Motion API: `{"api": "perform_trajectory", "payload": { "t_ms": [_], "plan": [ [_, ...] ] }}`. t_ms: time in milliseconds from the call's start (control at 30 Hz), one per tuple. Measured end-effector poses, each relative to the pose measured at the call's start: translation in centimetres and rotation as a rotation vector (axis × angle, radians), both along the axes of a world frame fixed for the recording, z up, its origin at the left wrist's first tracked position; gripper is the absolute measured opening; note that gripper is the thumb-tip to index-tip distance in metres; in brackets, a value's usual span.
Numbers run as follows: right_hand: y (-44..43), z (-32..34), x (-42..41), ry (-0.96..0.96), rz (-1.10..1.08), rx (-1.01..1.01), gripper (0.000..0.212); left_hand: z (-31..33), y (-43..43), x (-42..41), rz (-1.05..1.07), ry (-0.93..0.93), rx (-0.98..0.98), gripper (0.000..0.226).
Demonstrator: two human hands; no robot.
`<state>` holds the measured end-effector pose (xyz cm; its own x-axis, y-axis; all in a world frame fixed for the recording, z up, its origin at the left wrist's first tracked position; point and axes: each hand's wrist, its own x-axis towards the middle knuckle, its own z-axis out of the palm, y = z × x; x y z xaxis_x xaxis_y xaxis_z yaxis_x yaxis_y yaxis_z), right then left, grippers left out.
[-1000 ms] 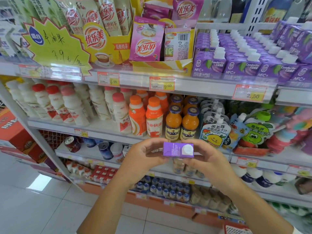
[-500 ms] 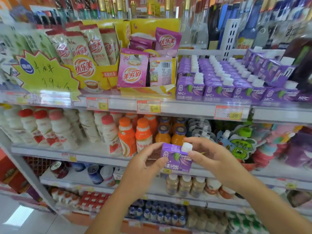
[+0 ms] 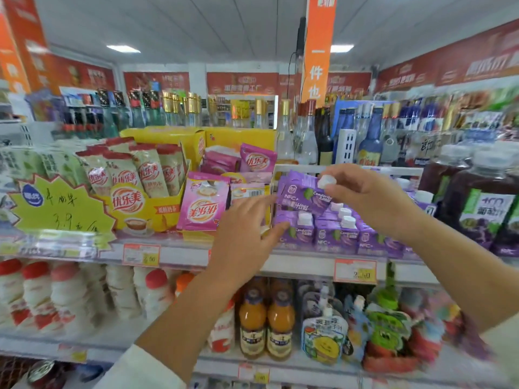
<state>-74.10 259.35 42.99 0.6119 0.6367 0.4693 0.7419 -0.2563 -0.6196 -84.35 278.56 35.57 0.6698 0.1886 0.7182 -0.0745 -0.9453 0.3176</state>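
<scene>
carton (image 3: 302, 196) looks light and stiff, best gripped by its sides; right hand (image 3: 370, 197) pinches its 1 o'clock cap (image 3: 325, 181), left hand (image 3: 244, 237) spread.

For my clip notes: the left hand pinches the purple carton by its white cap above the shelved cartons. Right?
No. It is the right hand that pinches the purple carton by its white cap above the shelved cartons, as the head view shows.
</scene>
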Motion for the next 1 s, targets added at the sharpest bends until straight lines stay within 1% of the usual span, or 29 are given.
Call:
{"api": "perform_trajectory", "payload": {
  "t_ms": [67,100,167,233,333,400,500,567,667,833,933,1000],
  "plan": [
    [1.1,0.8,2.3,-0.043,-0.054,-0.010,0.009,-0.3,0.8,1.5,0.042,0.068,0.235,0.057],
    [1.6,1.0,3.2,-0.052,-0.071,-0.036,0.010,-0.5,0.9,2.0,0.038,0.132,0.292,0.059],
    [2.8,0.8,5.0,-0.045,-0.073,-0.097,0.015,-0.8,1.1,2.7,0.029,0.211,0.341,0.064],
    [4.0,0.3,6.2,-0.013,-0.056,-0.149,0.018,-1.1,1.4,3.1,0.027,0.185,0.348,0.062],
    [5.3,-0.7,7.6,0.003,-0.039,-0.192,0.010,-1.9,1.7,3.2,0.035,0.086,0.358,0.052],
    [5.8,-1.0,8.1,-0.012,-0.033,-0.225,0.013,-2.5,1.9,3.2,0.034,0.044,0.366,0.047],
    [6.2,-1.4,8.4,-0.063,-0.004,-0.331,0.015,-2.7,2.0,3.3,0.045,0.011,0.389,0.045],
    [6.3,-1.8,8.8,-0.076,0.022,-0.389,0.014,-2.8,2.0,3.3,0.052,0.004,0.400,0.044],
    [6.2,-1.6,9.4,-0.103,0.034,-0.511,0.022,-3.0,2.0,3.2,0.065,0.012,0.392,0.044],
    [6.6,0.0,11.0,-0.059,0.030,-0.504,0.024,-3.1,1.9,3.2,0.080,0.000,0.387,0.042],
    [7.6,0.2,11.9,-0.074,0.026,-0.617,0.024,-3.2,1.9,3.3,0.078,-0.009,0.384,0.042],
    [8.2,0.3,12.1,-0.100,0.036,-0.688,0.028,-3.1,1.9,3.3,0.077,-0.009,0.381,0.041]
  ]
}}
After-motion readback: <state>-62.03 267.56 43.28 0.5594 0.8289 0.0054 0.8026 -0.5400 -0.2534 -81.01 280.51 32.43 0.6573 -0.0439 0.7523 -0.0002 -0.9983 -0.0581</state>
